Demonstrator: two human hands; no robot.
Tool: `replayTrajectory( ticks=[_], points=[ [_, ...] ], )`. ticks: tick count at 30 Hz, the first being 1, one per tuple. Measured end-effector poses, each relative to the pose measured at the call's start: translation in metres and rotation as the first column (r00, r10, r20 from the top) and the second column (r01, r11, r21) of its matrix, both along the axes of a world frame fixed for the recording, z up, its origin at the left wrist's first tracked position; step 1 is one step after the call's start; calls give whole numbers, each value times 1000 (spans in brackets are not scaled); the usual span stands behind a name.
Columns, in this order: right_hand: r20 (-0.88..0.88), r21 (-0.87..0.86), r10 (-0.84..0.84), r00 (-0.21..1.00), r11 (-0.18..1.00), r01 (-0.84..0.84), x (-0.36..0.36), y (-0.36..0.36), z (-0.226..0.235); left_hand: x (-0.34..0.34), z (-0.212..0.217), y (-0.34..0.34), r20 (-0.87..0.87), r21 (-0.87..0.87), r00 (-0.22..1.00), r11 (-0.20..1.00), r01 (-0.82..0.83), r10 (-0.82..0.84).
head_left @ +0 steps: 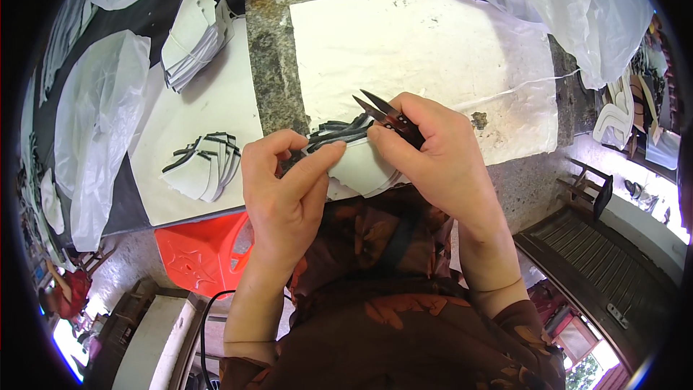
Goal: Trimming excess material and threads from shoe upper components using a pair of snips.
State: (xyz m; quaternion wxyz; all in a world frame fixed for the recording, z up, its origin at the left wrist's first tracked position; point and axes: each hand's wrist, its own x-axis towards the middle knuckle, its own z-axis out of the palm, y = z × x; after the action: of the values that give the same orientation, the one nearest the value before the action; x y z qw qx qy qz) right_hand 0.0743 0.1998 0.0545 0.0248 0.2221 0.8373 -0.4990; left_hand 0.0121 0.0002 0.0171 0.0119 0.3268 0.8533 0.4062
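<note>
In my right hand is a pair of dark thread snips, its blades parted and pointing up and to the left. My left hand pinches the dark-trimmed edge of a few white fabric pieces by the front edge of the table. My right thumb also rests against these pieces, close under the snips. Their lower part hangs toward my lap. To the left lies a fanned pile of similar white pieces with black edging.
A large white sheet covers the worn stone-like board. A tied bundle of white pieces lies at the back left. Clear plastic bags flank the work area. Below the table's left side stands a red plastic stool.
</note>
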Motion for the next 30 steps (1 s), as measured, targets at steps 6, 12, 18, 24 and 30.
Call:
replayTrajectory(
  ticks=[6,12,18,24,30],
  points=[
    [-60,44,4,998,999,-1,0,-1,-5,2,-2,0,12,30,1000,999,-12,11],
    [-16,43,25,1000,999,-24,-1,4,-2,-1,3,3,2,-2,1000,1000,3,-3],
    [54,-67,23,998,998,-19,1,19,-2,-4,10,4,-53,-91,996,994,65,-70],
    [100,-78,61,993,996,-54,2,27,-5,-9,18,12,-135,-114,976,982,153,-168],
    [94,-114,80,992,991,-69,2,31,-4,0,15,20,-114,-104,985,987,118,-130]
  ],
)
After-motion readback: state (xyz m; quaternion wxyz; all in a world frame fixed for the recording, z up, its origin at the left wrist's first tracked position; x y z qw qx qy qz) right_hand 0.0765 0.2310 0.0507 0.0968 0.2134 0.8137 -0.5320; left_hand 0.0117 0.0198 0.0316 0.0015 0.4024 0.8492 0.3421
